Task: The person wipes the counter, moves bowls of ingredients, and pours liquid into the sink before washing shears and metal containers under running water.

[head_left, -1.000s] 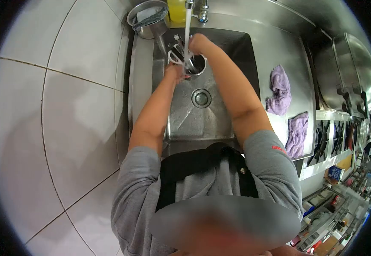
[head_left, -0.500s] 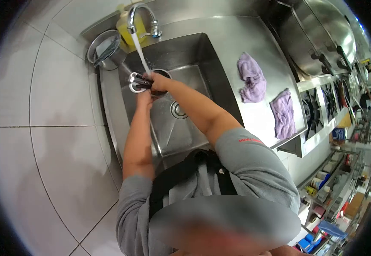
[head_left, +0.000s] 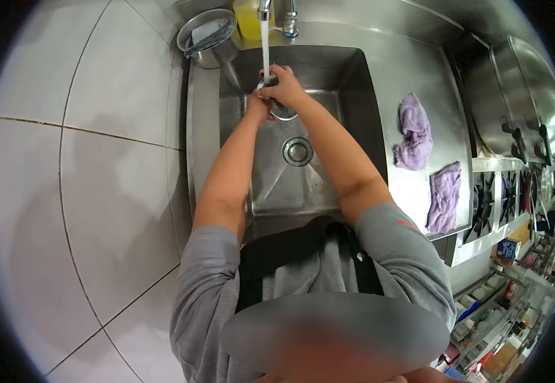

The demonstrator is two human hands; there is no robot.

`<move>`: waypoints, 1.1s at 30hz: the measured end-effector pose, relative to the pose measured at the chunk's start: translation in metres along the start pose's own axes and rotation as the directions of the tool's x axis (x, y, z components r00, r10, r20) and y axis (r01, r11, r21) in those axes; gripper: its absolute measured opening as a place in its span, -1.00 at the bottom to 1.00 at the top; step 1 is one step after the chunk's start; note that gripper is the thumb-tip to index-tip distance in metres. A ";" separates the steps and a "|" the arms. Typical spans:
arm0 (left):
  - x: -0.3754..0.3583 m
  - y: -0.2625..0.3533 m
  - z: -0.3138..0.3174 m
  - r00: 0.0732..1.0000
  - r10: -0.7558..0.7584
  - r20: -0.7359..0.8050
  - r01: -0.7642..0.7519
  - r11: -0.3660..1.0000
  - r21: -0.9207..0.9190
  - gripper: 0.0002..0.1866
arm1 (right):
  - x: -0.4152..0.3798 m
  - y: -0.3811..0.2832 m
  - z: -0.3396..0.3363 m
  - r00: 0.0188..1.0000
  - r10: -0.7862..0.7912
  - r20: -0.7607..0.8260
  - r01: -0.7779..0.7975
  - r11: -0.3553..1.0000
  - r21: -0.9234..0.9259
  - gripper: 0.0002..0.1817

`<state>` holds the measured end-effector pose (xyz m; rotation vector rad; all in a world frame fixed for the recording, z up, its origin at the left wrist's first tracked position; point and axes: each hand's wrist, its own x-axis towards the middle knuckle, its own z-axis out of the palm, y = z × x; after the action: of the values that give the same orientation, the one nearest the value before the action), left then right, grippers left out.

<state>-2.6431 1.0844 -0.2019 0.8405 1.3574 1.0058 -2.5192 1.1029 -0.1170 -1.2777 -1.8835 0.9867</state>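
Water runs from the tap (head_left: 264,11) onto both of my hands inside the sink. My right hand (head_left: 284,88) is closed over the top of a round metal vessel (head_left: 285,115), whose curved rim shows below the fingers. Pressed against its left side is my left hand (head_left: 258,107), with fingers curled around it. Most of the vessel is hidden by my hands, so its exact kind cannot be told. Below the hands lies the round drain (head_left: 298,152) of the steel sink (head_left: 300,185).
A metal pot (head_left: 210,56) with a grey cloth-like item in it stands at the sink's back left corner, beside a yellow liquid container (head_left: 248,19). Two purple cloths (head_left: 414,134) lie on the right-hand counter. Further right are a large steel pot (head_left: 513,96) and stove burners (head_left: 485,201).
The view has shifted, so the sink sits further right and higher. My hands have turned the vessel; the dark handle and white ring seen before are now mostly hidden.
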 end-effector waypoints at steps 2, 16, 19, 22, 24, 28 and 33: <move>-0.008 0.008 -0.001 0.997 -0.062 -0.043 0.054 0.983 -0.175 -0.62 | 0.008 -0.005 -0.002 0.999 0.013 0.030 -0.015 0.999 0.037 -0.33; -0.046 0.017 0.001 0.947 0.161 -0.278 -0.169 0.986 -0.006 -0.57 | -0.008 0.042 0.046 0.977 0.212 0.023 -0.209 0.973 -0.098 -0.14; -0.080 0.055 0.014 0.914 0.358 -0.193 -0.210 0.821 0.531 -0.53 | -0.034 0.026 0.031 0.968 0.244 0.065 -0.216 0.667 0.713 -0.31; -0.114 0.083 0.036 0.893 0.449 0.007 -0.209 0.401 0.892 -0.52 | -0.055 0.042 0.035 0.930 0.233 0.286 -0.341 0.250 0.906 -0.48; -0.136 0.094 0.053 0.898 0.426 0.108 -0.196 0.169 0.966 -0.59 | -0.070 0.037 0.032 0.901 0.199 0.385 -0.411 0.109 0.905 -0.56; -0.169 0.107 0.079 0.897 0.413 0.155 -0.163 -0.016 0.987 -0.58 | -0.084 0.031 0.048 0.932 0.031 0.360 -0.354 -0.123 0.927 -0.67; -0.193 0.114 0.087 0.862 0.483 0.154 -0.184 0.015 0.983 -0.60 | -0.088 0.017 0.041 0.945 -0.237 0.226 -0.274 -0.193 0.942 -0.73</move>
<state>-2.5567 0.9542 -0.0188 2.2858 2.1145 0.3092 -2.5176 1.0144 -0.1609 0.0079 -0.4853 2.1525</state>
